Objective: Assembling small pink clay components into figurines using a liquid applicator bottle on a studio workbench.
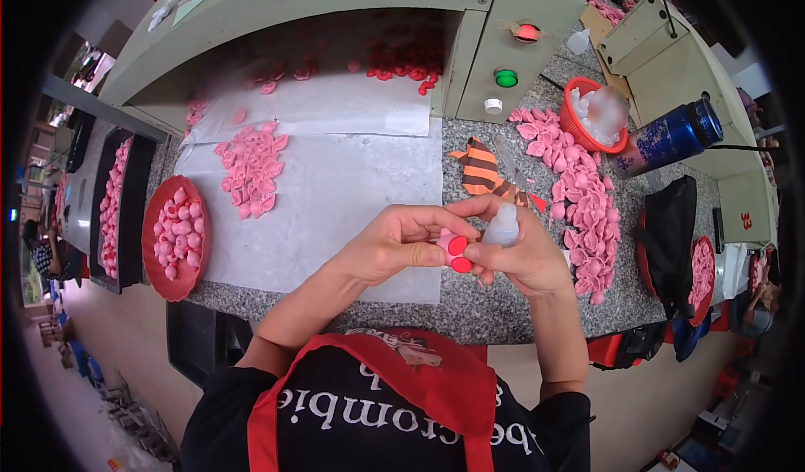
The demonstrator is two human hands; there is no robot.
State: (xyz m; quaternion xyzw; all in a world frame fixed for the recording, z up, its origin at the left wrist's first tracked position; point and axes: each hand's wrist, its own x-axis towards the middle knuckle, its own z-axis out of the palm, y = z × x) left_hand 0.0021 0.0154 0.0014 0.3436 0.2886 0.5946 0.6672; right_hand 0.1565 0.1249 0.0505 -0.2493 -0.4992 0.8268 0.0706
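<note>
Ctr of frame: our L hand (392,239) pinches pink-red piece (457,246); R hand (538,258) grips whitish bottle (503,225), poss. touching piece too.

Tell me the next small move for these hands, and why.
Perhaps have the right hand press the pink piece lightly with its thumb: the left hand pinches that piece, and the thumb tip lies right beside its red ovals.

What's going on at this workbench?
A person in a red apron holds a small pink-and-red piece in the left hand. The right hand meets it while also holding a translucent bottle. Petal-like pink pieces lie heaped to the right; round pink pieces sit in a red dish at left.
</note>
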